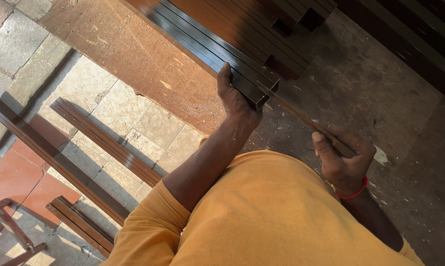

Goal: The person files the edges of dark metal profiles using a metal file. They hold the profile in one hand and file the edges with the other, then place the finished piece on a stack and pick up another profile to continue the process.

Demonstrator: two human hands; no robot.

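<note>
Two hands at a stack of dark wooden strips

From the head camera we see our left hand (236,101) clamped on the end of the stacked strips (222,47) on the workbench (148,69), our right hand (344,160) closed round a thin blade (301,116) at the stack's end — the glossy strips look coated already; more strips (106,143) lie on the floor.
</note>
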